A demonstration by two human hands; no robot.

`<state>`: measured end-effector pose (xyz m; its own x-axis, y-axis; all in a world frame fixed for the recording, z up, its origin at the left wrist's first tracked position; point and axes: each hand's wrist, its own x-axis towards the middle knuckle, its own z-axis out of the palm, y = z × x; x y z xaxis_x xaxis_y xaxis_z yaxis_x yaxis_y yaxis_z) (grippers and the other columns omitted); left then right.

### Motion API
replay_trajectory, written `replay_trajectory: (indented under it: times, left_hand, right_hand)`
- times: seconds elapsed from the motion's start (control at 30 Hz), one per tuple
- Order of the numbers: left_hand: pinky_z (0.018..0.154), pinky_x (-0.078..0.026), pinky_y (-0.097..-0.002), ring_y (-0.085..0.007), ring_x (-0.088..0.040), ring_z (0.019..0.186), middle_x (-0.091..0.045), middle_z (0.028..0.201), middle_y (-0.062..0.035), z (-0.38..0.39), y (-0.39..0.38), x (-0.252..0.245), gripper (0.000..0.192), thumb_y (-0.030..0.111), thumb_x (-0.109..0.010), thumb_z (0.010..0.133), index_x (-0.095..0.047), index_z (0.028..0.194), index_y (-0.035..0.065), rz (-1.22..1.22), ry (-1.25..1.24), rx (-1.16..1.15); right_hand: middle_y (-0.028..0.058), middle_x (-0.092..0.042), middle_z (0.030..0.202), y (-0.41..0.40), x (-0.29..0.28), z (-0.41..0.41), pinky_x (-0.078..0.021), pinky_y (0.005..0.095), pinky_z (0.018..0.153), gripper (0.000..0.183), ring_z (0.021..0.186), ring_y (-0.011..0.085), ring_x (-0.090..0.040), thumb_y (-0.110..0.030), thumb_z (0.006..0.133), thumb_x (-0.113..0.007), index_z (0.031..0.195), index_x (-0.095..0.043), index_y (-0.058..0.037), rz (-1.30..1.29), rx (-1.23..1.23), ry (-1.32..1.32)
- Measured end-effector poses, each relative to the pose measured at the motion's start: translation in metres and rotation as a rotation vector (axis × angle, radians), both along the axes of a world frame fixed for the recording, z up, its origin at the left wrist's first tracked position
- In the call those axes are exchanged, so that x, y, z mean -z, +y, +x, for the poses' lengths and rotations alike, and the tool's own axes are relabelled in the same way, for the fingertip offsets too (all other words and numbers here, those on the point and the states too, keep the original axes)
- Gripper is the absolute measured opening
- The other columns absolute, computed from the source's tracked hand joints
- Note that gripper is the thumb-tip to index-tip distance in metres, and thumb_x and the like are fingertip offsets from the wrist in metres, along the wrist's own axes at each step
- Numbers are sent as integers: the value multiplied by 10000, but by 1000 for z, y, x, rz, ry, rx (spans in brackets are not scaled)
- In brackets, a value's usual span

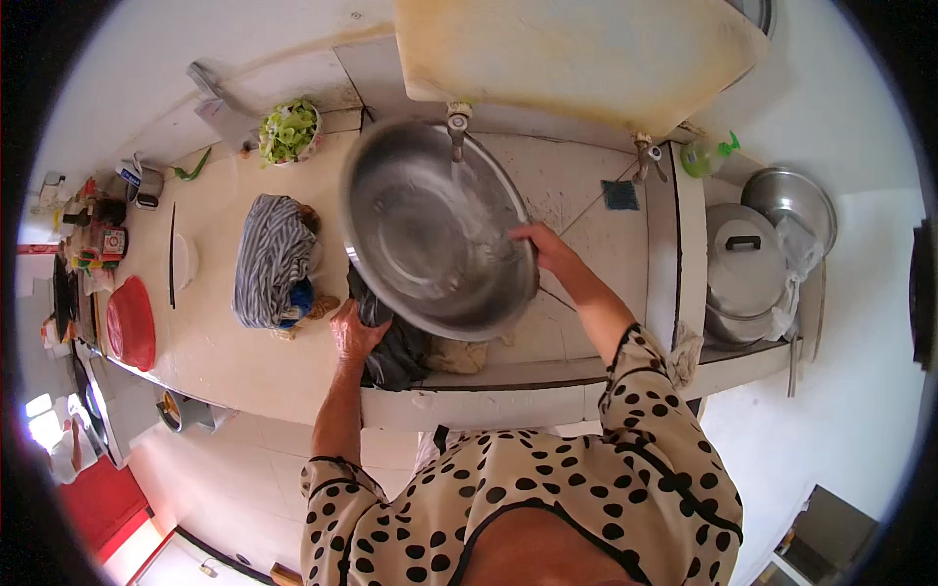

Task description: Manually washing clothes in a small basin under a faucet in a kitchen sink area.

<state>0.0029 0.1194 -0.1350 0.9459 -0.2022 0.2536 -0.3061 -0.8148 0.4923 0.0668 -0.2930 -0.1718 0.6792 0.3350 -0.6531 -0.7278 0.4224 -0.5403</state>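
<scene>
A large stainless steel basin [410,220] is tilted in the tiled sink, under a wall tap [458,128]. Water streams from the tap onto its inner wall. My right hand [546,245] grips the basin's right rim. My left hand [353,331] rests at the sink's left edge, its thumb against dark wet cloth [399,355]; whether its hidden fingers hold the cloth cannot be told. Part of a beige cloth [458,355] shows below the basin. On the counter to the left lies a bundled pile of laundry [272,260] with a blue-and-white striped piece on top.
A bowl of leafy greens [289,132], a green chili [194,165], a cleaver [220,110], chopsticks [173,256] and a red basin [132,322] are on the left. A second tap [646,157], scouring pad [620,195], soap bottle [703,156] and lidded pot [746,264] stand right.
</scene>
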Motion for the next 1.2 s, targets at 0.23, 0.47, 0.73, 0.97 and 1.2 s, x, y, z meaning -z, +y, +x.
replay_trajectory:
  times: [0.23, 0.47, 0.73, 0.97, 1.2]
  left_hand:
    - [625, -493, -435, -362, -605, 705, -582, 745, -151, -1, -4, -12, 497, 352, -837, 527, -575, 781, 16, 79, -35, -29]
    - [639, -502, -434, -349, -612, 715, -586, 756, -151, -4, 1, -14, 522, 374, -834, 524, -600, 810, 6, 63, 29, -39]
    - [642, -502, -434, -352, -612, 726, -593, 779, -155, -3, 2, -8, 525, 379, -828, 532, -596, 817, 5, 77, 41, -42]
    - [723, -503, -440, -341, -627, 800, -625, 856, -155, -7, -1, -20, 556, 385, -814, 557, -631, 898, -14, 116, 108, -72]
    - [760, -501, -448, -362, -629, 862, -655, 915, -199, 12, -35, -14, 606, 366, -810, 578, -644, 994, -42, 35, 335, -184]
  right_hand:
    - [142, -639, 863, -50, -63, 5, -495, 369, 698, 332, 791, 249, -618, -96, 691, -693, 972, -611, 62, -542, 336, -169]
    - [165, -614, 663, -102, -120, -91, -448, 366, 536, 332, 536, 241, -561, -63, 717, -611, 1029, -618, 50, -1713, 138, -765]
    - [164, -562, 1267, -69, -189, -150, -545, 370, 756, 595, 952, 309, -655, 82, 741, -557, 1313, -505, -72, -1998, 144, -978]
    - [105, -614, 799, -123, -91, -231, -430, 275, 681, 253, 702, 141, -503, -10, 734, -572, 975, -599, 65, -1382, 707, -488]
    - [115, -604, 961, -160, 27, -302, -453, 399, 750, 341, 849, 246, -568, -66, 724, -656, 1026, -563, 61, -1015, 875, 225]
